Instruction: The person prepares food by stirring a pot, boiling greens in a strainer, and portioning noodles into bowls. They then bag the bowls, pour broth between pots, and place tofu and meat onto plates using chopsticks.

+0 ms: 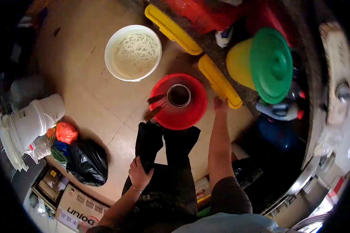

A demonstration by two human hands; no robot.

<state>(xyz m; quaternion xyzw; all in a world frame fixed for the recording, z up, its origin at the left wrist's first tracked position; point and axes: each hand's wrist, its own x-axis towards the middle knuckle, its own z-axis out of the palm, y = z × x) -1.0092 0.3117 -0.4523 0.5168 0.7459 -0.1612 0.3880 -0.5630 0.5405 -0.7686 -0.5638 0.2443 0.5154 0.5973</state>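
My left hand (140, 173) lies on my dark-clad thigh, its fingers stretched out. Out in front, my right hand (220, 104) is beside the lower end of a long yellow plastic piece (220, 80); its fingers are too dim to tell whether they touch or grip it. Just left of that hand, a red basin (199, 110) stands on the floor before my feet. In it is a round metal-rimmed container (179, 96) with a dark inside. Two brown handles (155, 99) stick out over the basin's left edge. Farther off, a white bucket (109, 58) holds pale noodles (137, 51) in cloudy liquid.
A second yellow piece (173, 29) lies farther up. To the right stands a yellow bucket with a green lid (274, 64), near bottles (280, 110). At left are stacked white buckets (35, 118), an orange bag (66, 133), a black bag (87, 161) and a cardboard box (79, 206).
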